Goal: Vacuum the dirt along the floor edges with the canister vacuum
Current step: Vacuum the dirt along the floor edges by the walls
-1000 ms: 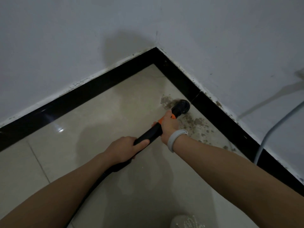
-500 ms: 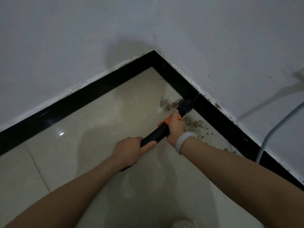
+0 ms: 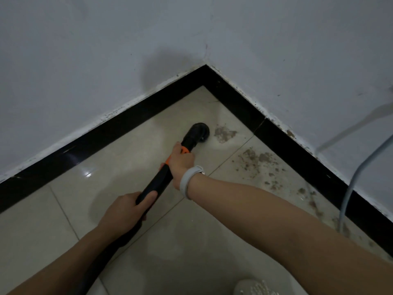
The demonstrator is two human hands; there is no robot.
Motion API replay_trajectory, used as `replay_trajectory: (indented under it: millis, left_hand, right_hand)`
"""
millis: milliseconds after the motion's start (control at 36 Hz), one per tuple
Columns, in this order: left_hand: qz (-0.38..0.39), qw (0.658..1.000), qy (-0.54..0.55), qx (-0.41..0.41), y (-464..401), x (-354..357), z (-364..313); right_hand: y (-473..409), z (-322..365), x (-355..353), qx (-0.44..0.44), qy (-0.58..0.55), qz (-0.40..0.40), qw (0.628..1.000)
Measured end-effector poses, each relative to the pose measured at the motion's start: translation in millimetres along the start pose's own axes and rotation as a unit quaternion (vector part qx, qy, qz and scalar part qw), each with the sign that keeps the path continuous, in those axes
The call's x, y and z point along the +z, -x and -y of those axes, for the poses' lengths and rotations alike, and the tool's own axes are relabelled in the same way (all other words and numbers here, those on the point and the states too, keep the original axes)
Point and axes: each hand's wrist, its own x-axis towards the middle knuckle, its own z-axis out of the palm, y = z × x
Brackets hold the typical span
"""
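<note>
A black vacuum wand with an orange collar ends in a round black nozzle on the beige tile floor, a little left of a dirt patch. More brown dirt is scattered along the right-hand black baseboard. My right hand, with a white wristband, grips the wand at the orange collar. My left hand grips the wand lower down, where it joins the black hose. The canister is out of view.
Two white walls meet in a corner above the black baseboards. A grey cable hangs down the right wall to the floor. A light shoe shows at the bottom edge.
The nozzle has swung left, off the dirt beside the right baseboard, and now sits left of the small patch. Both hands kept their grip on the wand.
</note>
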Motion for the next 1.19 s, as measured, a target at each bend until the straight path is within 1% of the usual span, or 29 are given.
replay_trajectory:
  millis: [139, 278, 472, 556, 639, 722, 778, 1000, 1111, 1194]
  left_hand:
    - [0.023, 0.999, 0.021, -0.003, -6.6, 0.1, 0.6]
    - [0.044, 0.999, 0.025, 0.007, -12.2, 7.5, -11.8]
    - [0.067, 0.997, 0.045, 0.014, -16.0, 18.2, -20.9]
    - [0.076, 0.996, 0.044, 0.019, -13.8, 21.7, -22.8]
    - [0.086, 0.996, 0.025, 0.029, -9.5, 24.8, -23.3]
    - [0.089, 0.995, 0.014, 0.031, -5.9, 27.5, -24.0]
    - [0.085, 0.996, 0.012, 0.029, -6.1, 27.6, -24.0]
    - [0.025, 0.999, 0.034, 0.013, -17.8, 21.9, -17.5]
    - [0.008, 0.999, 0.047, 0.02, -32.3, 18.2, -21.7]
    - [0.004, 0.998, 0.059, 0.024, -43.8, 19.0, -30.6]
  right_hand:
    - [-6.1, 1.1, 3.7, 0.0, 0.007, -0.015, 1.0]
    - [-8.9, 7.7, -8.6, -0.01, 0.012, -0.041, 0.999]
    - [-5.9, 13.5, -27.3, -0.016, -0.013, -0.064, 0.998]
    - [-7.6, 9.7, -34.3, -0.006, -0.01, -0.095, 0.995]
    - [-18.0, 0.2, -46.4, -0.017, -0.017, -0.083, 0.996]
    - [-15.5, -2.8, -50.1, -0.005, 0.024, -0.112, 0.993]
    - [-11.0, 0.7, -47.5, 0.013, 0.012, -0.107, 0.994]
    - [-25.6, 11.9, -15.8, -0.007, -0.008, -0.045, 0.999]
    - [-34.9, 22.7, -3.0, -0.039, 0.027, -0.055, 0.997]
    - [-45.6, 33.1, -1.2, -0.043, 0.05, -0.072, 0.995]
